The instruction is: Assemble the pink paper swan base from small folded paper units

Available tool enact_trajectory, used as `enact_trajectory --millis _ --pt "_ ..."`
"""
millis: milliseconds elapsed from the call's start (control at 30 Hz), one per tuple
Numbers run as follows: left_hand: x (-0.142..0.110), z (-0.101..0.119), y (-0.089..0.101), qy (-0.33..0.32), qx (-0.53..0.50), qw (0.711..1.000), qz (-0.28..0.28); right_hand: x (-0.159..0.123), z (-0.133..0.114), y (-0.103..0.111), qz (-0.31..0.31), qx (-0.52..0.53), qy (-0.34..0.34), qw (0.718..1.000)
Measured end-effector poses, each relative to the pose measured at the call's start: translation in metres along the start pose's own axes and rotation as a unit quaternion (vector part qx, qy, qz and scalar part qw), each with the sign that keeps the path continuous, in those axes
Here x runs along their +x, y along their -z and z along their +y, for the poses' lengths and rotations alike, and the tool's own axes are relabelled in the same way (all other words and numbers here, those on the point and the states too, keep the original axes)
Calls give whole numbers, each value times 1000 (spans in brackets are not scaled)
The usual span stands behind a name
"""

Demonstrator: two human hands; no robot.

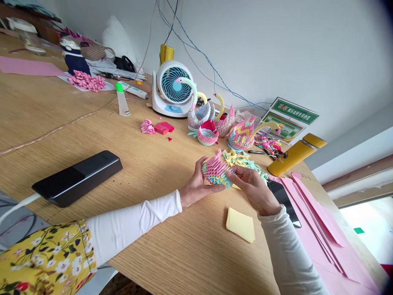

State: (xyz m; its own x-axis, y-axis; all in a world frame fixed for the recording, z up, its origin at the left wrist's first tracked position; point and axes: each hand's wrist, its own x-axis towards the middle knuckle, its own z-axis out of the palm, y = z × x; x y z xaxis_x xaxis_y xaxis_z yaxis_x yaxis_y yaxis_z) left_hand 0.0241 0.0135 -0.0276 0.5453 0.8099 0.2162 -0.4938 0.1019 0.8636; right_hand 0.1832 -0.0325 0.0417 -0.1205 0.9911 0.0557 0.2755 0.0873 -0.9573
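Both hands hold a partly built paper model of pink, yellow and blue folded pieces, just above the wooden table. My left hand cups its left and under side, fingers curled round it. My right hand grips its right end with pinched fingers. A heap of loose folded pieces in yellow and green lies right behind the model. A small stack of yellow paper squares lies on the table near my right wrist.
Three finished paper swans stand behind, by a small white desk fan. A black power bank lies left, a yellow flask and pink paper sheets right, a dark phone under my right wrist.
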Motion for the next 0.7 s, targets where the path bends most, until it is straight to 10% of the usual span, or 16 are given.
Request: enact_trajectory --millis 700 --pt "-2 -1 -1 -11 -2 1000 -6 2 4 1 -6 -63 9 998"
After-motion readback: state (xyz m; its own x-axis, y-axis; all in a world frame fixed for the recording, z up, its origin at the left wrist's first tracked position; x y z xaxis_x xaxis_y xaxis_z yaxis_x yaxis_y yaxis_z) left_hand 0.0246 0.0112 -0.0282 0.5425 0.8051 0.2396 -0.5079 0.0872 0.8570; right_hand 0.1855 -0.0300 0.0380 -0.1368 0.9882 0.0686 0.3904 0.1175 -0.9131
